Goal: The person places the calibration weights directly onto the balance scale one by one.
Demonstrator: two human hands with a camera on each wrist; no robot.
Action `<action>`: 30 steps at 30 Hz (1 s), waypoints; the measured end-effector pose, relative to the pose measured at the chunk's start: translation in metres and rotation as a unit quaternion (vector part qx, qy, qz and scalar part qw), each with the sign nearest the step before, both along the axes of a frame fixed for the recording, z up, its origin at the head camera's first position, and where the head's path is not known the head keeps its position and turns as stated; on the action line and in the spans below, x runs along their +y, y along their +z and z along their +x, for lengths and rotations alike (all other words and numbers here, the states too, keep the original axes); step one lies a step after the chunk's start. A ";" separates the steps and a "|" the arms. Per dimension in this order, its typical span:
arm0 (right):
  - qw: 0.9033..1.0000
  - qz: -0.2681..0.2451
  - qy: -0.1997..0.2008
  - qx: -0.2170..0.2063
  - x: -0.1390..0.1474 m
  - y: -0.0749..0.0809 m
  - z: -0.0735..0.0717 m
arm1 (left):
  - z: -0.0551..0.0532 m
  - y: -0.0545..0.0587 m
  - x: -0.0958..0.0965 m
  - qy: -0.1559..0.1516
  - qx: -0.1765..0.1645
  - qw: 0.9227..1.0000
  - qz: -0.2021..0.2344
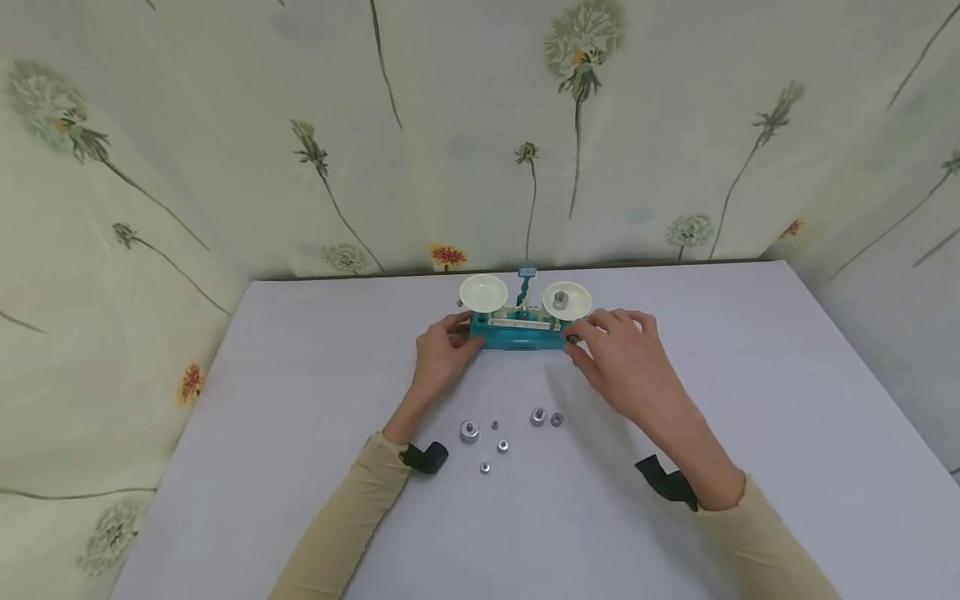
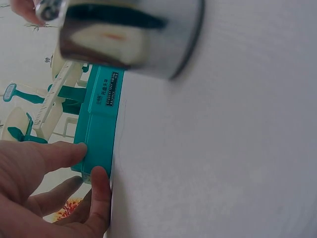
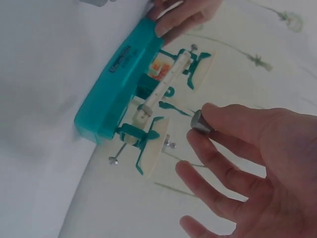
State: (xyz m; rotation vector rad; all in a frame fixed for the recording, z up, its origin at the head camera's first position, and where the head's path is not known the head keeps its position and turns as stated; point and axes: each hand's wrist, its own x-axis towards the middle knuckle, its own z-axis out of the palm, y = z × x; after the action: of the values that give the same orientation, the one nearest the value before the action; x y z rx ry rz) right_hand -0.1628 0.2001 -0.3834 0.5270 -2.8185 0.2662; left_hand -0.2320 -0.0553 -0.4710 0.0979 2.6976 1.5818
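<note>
One small metal weight (image 3: pixel 199 122) is pinched between the thumb and fingertips of the right hand (image 1: pixel 630 367), its remaining fingers loosely bent and holding nothing; the head view puts it by the right front corner of the teal balance (image 1: pixel 517 337), while the right wrist view shows a gap between those fingertips and the balance. The left hand (image 1: pixel 444 352) holds the left end of the base, thumb and fingers set narrowly about its corner. Just beyond the right fingers lies the right pan (image 1: pixel 581 298), carrying a larger weight (image 1: pixel 561 301); the left pan (image 1: pixel 483 293) stands just above the left fingers. Nearer the person than either hand's fingers, and between the two forearms, several loose weights (image 1: pixel 469 432) are scattered on the white table (image 1: pixel 615 542); one metal cylinder (image 2: pixel 133 39) looms blurred in the left wrist view, well apart from those fingers.

The pinched weight looks hard and smooth, probably heavy for its size (and apt to slip from dry fingertips); its sides give the best hold, with thumb and fingertip squarely opposed. The balance seems stiff and rather light, perhaps plastic, so it could slide if nudged; its base ends are the sound place to grip, as the pans and beam look easily tipped and the more fragile parts.
</note>
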 end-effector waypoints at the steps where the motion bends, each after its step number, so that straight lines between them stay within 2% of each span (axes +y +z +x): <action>1: 1.000 -0.004 0.000 0.002 0.000 0.000 -0.002 | 0.000 0.000 0.000 0.000 0.000 1.000 0.000; 11: 0.999 -0.031 -0.020 0.023 0.000 0.002 -0.022 | -0.002 -0.002 -0.002 -0.003 0.002 1.000 0.005; 20: 0.996 -0.064 -0.051 0.022 0.002 -0.004 -0.030 | -0.003 -0.005 -0.002 -0.010 0.010 1.000 0.004; 30: 0.995 -0.074 -0.053 0.033 0.005 -0.009 -0.040 | -0.004 -0.006 -0.002 -0.008 0.010 1.000 0.002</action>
State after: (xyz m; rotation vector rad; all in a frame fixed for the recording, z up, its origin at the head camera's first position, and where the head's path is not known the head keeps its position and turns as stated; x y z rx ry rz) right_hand -0.2028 0.2050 -0.3922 0.3458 -2.7243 0.4231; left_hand -0.2355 -0.0571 -0.4765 0.1343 2.7017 1.5899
